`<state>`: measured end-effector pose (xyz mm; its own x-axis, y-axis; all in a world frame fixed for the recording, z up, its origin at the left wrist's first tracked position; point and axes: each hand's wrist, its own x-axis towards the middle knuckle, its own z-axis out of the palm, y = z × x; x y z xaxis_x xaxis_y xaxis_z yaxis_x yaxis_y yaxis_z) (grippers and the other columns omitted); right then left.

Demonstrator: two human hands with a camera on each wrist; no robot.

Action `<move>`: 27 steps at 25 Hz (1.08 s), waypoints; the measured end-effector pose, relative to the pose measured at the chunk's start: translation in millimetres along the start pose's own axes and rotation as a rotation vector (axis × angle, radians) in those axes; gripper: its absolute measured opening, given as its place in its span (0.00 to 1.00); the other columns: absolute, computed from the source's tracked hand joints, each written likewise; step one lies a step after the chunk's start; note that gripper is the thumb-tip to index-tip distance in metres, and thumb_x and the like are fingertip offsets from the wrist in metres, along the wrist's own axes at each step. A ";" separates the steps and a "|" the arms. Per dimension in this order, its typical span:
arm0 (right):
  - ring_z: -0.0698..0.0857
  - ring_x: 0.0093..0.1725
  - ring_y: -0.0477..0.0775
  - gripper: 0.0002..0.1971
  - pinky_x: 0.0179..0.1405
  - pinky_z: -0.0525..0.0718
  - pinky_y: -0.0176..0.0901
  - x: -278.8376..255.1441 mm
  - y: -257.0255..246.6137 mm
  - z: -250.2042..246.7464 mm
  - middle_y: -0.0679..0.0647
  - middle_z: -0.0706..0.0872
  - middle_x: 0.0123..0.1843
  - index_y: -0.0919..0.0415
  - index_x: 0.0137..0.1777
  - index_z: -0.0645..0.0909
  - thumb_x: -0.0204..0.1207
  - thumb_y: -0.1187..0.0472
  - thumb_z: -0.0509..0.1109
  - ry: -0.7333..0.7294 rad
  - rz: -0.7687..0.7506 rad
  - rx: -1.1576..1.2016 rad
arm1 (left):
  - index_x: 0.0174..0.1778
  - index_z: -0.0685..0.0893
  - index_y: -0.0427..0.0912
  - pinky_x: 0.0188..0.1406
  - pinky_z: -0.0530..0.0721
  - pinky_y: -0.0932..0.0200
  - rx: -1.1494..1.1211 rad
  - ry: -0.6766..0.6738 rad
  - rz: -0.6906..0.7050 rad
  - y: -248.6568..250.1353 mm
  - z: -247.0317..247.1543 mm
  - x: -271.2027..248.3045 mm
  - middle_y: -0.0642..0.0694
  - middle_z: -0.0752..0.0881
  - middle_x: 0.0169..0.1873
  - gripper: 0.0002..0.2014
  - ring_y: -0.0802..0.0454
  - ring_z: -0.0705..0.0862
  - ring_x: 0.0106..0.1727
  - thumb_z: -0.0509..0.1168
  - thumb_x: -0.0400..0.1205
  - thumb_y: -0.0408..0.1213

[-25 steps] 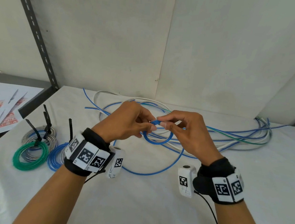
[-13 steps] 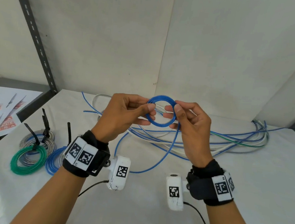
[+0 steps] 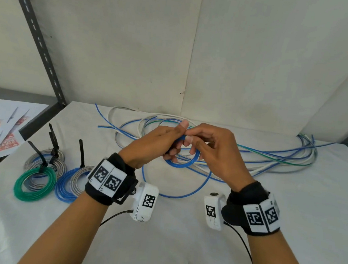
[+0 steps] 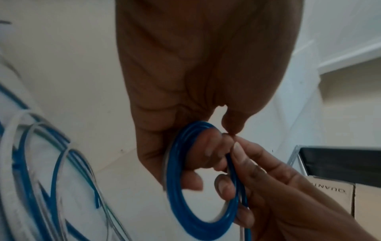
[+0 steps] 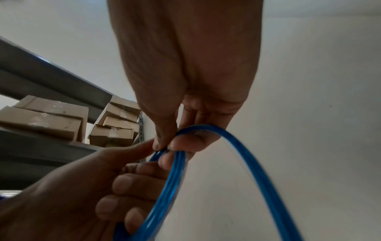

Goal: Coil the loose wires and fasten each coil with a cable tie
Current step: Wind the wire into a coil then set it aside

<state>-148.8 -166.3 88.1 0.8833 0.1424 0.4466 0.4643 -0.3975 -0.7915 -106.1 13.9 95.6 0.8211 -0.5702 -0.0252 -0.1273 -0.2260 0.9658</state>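
My left hand [image 3: 153, 144] and my right hand [image 3: 215, 149] meet above the middle of the white cloth-covered table [image 3: 180, 247], both closed on the same small coil of thin blue plastic-sheathed wire [image 3: 184, 164]. My left fingers [image 4: 208, 156] curl through the ring and grip its upper part, thumb laid on top. My right thumb and forefinger pinch the strands at the top of the coil, right against my left thumb, while my other right fingers [image 4: 224, 185] curl around the side of the ring. The coil hangs below my knuckles, clear of the table, several turns thick.

From the coil a loose blue tail [image 3: 176, 195] drops to the cloth, sweeps toward me in a wide curve and runs back under my right hand. Behind my hands lies the tangle of uncoiled blue, white and green wires [image 3: 271, 158], spreading toward the right rear corner.

Off to my left sit finished bundles: a green wire coil [image 3: 34, 185] overlapping a grey wire coil [image 3: 43, 163], and a blue and grey coil pair [image 3: 71, 186] beside my left wrist, each with black cable ties [image 3: 82, 153] sticking upward. Beyond them, printed paper sheets with red labels [image 3: 0, 132] lie near a dark slotted metal shelf upright [image 3: 38, 40].
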 end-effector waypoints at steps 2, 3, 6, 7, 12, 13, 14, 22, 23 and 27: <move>0.89 0.35 0.57 0.05 0.32 0.84 0.46 -0.5 0.4 1.6 0.52 0.91 0.41 0.55 0.53 0.89 0.84 0.63 0.72 0.020 0.005 0.028 | 0.29 0.69 0.45 0.34 0.78 0.61 -0.035 0.007 -0.003 2.8 2.0 0.0 0.51 0.62 0.25 0.28 0.54 0.63 0.27 0.49 0.90 0.59; 0.89 0.35 0.57 0.03 0.33 0.84 0.44 0.3 -0.2 2.9 0.52 0.92 0.41 0.56 0.53 0.88 0.83 0.63 0.73 0.039 0.013 0.054 | 0.28 0.67 0.46 0.32 0.75 0.62 -0.086 0.019 0.002 3.4 2.0 0.1 0.50 0.60 0.26 0.27 0.54 0.61 0.27 0.50 0.91 0.57; 0.92 0.38 0.56 0.03 0.33 0.86 0.44 2.4 -0.5 6.1 0.55 0.93 0.41 0.62 0.52 0.82 0.83 0.63 0.73 0.139 0.048 0.127 | 0.30 0.65 0.47 0.29 0.71 0.61 -0.246 0.115 0.024 2.7 1.1 2.2 0.51 0.58 0.27 0.24 0.55 0.59 0.27 0.52 0.92 0.53; 0.93 0.39 0.56 0.03 0.33 0.87 0.46 2.6 0.0 6.6 0.56 0.93 0.42 0.64 0.52 0.82 0.83 0.64 0.72 0.166 0.057 0.157 | 0.30 0.64 0.48 0.28 0.70 0.61 -0.309 0.159 0.038 2.6 0.1 2.9 0.52 0.58 0.26 0.24 0.55 0.59 0.26 0.52 0.92 0.53; 0.94 0.46 0.58 0.06 0.36 0.91 0.46 3.2 -4.4 19.4 0.57 0.95 0.47 0.65 0.57 0.83 0.83 0.65 0.72 0.230 0.098 0.347 | 0.32 0.61 0.48 0.24 0.65 0.63 -0.695 0.363 0.118 9.1 -5.7 5.3 0.53 0.56 0.24 0.23 0.56 0.55 0.24 0.49 0.93 0.52; 0.94 0.47 0.57 0.07 0.37 0.91 0.46 2.7 -6.1 24.3 0.57 0.95 0.48 0.63 0.58 0.83 0.82 0.65 0.73 0.243 0.097 0.380 | 0.31 0.61 0.48 0.23 0.65 0.63 -0.747 0.397 0.131 10.6 -4.9 5.5 0.53 0.56 0.23 0.23 0.56 0.55 0.23 0.49 0.93 0.52; 0.94 0.49 0.57 0.08 0.38 0.91 0.46 2.2 -7.7 29.1 0.57 0.95 0.49 0.62 0.58 0.84 0.81 0.65 0.74 0.262 0.097 0.407 | 0.31 0.61 0.48 0.23 0.65 0.63 -0.787 0.425 0.140 12.3 -3.0 5.3 0.53 0.56 0.22 0.24 0.56 0.55 0.22 0.49 0.93 0.52; 0.93 0.49 0.57 0.09 0.37 0.89 0.43 2.7 -6.8 20.8 0.57 0.94 0.49 0.59 0.60 0.88 0.82 0.65 0.73 0.371 0.038 0.375 | 0.34 0.74 0.39 0.40 0.86 0.53 -0.811 0.305 0.153 9.4 0.8 6.2 0.48 0.66 0.21 0.24 0.52 0.66 0.21 0.48 0.94 0.45; 0.93 0.47 0.56 0.09 0.37 0.88 0.43 3.6 -6.4 12.5 0.56 0.95 0.48 0.57 0.60 0.88 0.82 0.65 0.73 0.326 0.031 0.339 | 0.36 0.76 0.37 0.46 0.88 0.51 -0.740 0.255 0.134 9.6 -4.2 6.1 0.46 0.70 0.20 0.24 0.50 0.70 0.20 0.48 0.93 0.43; 0.90 0.42 0.52 0.09 0.36 0.85 0.39 1.8 -5.2 -12.6 0.49 0.93 0.45 0.53 0.56 0.91 0.82 0.67 0.73 0.058 0.025 0.101 | 0.35 0.79 0.34 0.41 0.88 0.53 -0.371 0.029 0.007 8.5 -9.8 1.4 0.45 0.70 0.19 0.27 0.50 0.68 0.19 0.48 0.93 0.47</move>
<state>-150.4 -175.4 98.3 0.8909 0.0797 0.4471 0.4487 -0.3068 -0.8394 -100.6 18.9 106.3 0.8371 -0.5468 -0.0157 0.0728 0.0829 0.9939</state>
